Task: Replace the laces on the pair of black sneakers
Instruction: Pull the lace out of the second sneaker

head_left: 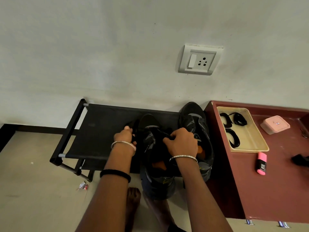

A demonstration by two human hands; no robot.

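The low black shoe rack [100, 131] stands against the wall, and both black sneakers sit on the right half of its top shelf. The near sneaker [149, 123] points its toe at the wall, its heel hanging over the rack's front edge. The far sneaker [194, 118] lies just beside it, at the rack's right end.

The person's left hand [124, 136] is curled tight over the shelf just left of the near sneaker, pinching a black lace [133, 125]. The right hand [182, 142] is over that shoe's throat with its fingertips closed on the dark material there; whether that is lace or tongue I cannot tell, black on black.

Right of the rack, touching it, is a maroon table [275, 190]. On it, nearest the rack, is a beige tray [249, 136] holding three coiled black laces [233, 138], two at the wall end and one toward the front. Further right of the rack sits a shut pink box [275, 124], its contents hidden. A pink highlighter [261, 163] lies outside the tray, by its front rim.
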